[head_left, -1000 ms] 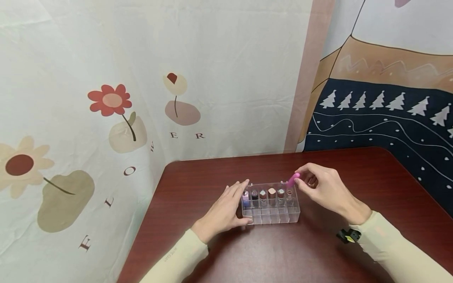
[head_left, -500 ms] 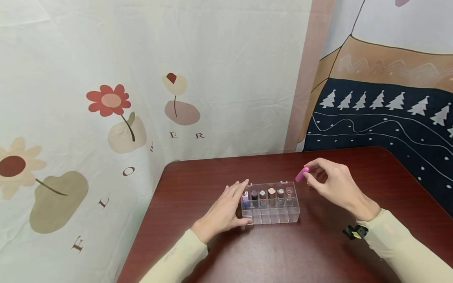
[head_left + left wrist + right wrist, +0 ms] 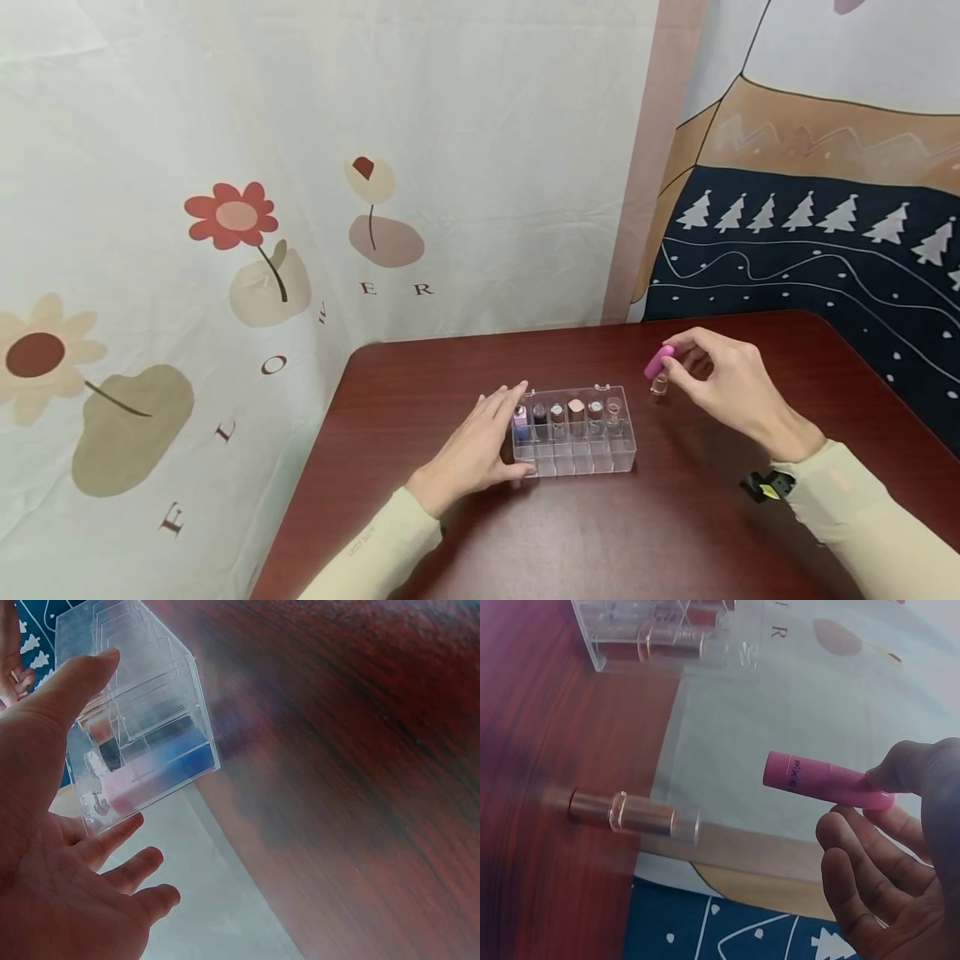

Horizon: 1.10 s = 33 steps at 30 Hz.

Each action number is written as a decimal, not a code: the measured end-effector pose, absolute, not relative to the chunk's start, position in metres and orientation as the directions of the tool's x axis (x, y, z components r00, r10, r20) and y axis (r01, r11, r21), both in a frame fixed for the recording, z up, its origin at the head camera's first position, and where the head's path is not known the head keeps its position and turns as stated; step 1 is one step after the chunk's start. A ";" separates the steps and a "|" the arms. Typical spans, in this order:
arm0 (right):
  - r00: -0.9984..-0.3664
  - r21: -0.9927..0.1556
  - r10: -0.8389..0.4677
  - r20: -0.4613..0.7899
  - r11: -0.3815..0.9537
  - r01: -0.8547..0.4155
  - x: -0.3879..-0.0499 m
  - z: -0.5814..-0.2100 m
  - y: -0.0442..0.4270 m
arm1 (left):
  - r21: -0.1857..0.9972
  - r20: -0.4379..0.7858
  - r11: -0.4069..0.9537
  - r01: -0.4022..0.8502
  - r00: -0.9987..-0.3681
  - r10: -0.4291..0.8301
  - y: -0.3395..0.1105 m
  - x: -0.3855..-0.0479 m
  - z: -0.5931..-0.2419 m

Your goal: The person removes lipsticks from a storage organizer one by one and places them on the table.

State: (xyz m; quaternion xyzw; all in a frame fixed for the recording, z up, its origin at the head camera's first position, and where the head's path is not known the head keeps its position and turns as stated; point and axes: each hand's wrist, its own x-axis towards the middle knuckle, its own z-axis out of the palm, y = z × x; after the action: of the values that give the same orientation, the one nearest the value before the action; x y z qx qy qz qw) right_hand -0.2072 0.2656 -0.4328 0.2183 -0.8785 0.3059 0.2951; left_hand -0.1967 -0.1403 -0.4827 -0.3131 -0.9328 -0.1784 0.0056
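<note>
I count one glossy pink tube (image 3: 821,780) with a rounded end, and one clear plastic box (image 3: 573,463) with many compartments, which stands on the red-brown wooden tabletop (image 3: 570,533). In the rear row of the box I count five small tubes (image 3: 576,409); the leftmost is pink and blue. At the right end of this row the transparent walls make the view poor, so perhaps a sixth is there. One copper-brown tube (image 3: 645,814) with a transparent cap stands upright on the tabletop, to the right of the box.

Compared with half a second ago, my right grip (image 3: 726,385) has carried the pink tube further right, away from the box, and the copper-brown tube, before mostly covered, now shows well. The box and my left grip (image 3: 474,446) have stayed in place.

My right grip is nearly closed: thumb and fingertips pinch the pink tube close to its rounded end and hold it tilted in the air, near the copper-brown tube but apart from it. My left grip is spread, thumb on the front of the box, forefinger at its left side.
</note>
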 end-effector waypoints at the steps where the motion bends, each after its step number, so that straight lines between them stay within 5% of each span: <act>1: -0.731 -0.409 -0.201 0.652 0.719 -0.562 -0.208 -0.433 0.267 | 0.330 0.121 0.741 0.584 -0.805 0.581 -0.140 -0.196 -0.482; 33: -0.769 -0.436 -0.110 0.629 0.770 -0.466 -0.217 -0.445 0.303 | 0.318 0.132 0.744 0.587 -0.805 0.579 -0.140 -0.196 -0.483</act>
State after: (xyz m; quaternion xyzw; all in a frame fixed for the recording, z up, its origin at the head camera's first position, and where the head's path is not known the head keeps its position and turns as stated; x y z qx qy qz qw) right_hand -0.2171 0.3031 -0.4445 0.1614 -0.8920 0.2985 0.2987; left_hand -0.1963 -0.1397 -0.4828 -0.3121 -0.9338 -0.1746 0.0124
